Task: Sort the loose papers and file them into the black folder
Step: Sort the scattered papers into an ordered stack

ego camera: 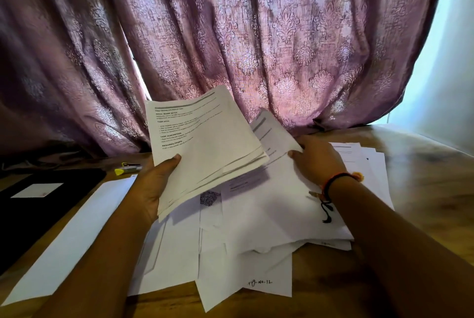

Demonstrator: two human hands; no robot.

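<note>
Loose papers (269,215) nearest, left hand (154,184) grips stack (205,143) thumb on top, right hand (318,158) pinches one sheet (272,133) by its edge; lift it singly, square onto stack before black folder (38,202)

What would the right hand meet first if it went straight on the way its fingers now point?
The right hand points away and leftward, and holds the raised printed sheet. Next in line seems the paper stack in the left hand, though depth is unclear.
</note>
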